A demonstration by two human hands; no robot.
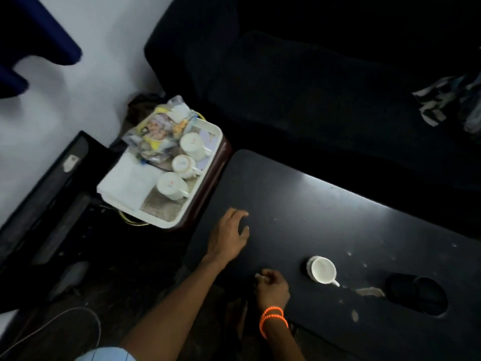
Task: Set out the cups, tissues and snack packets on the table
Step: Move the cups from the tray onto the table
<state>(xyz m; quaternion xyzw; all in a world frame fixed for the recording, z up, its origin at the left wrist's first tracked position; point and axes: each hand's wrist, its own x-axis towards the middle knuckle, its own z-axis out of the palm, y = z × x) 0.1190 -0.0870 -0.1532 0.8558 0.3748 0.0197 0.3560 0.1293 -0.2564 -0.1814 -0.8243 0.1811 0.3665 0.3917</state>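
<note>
One white cup [322, 270] stands upright on the dark table [338, 217], its handle pointing to the lower right. Left of the table a white tray [208, 165] holds three white cups [192, 145] turned upside down, a stack of white tissues [125, 183] and snack packets [156, 128] in clear wrapping. My left hand [229, 237] hovers over the table's left end with fingers spread, holding nothing. My right hand [272, 286], with orange bands at the wrist, rests near the table's front edge with its fingers curled in; nothing shows in it.
A dark sofa [312, 87] runs along the table's far side, with crumpled patterned cloth [447, 102] on it. A black round object [416, 293] lies on the table right of the cup. The tray rests on a dark red stand [213, 183]. Black equipment [46, 199] and cables crowd the floor at left.
</note>
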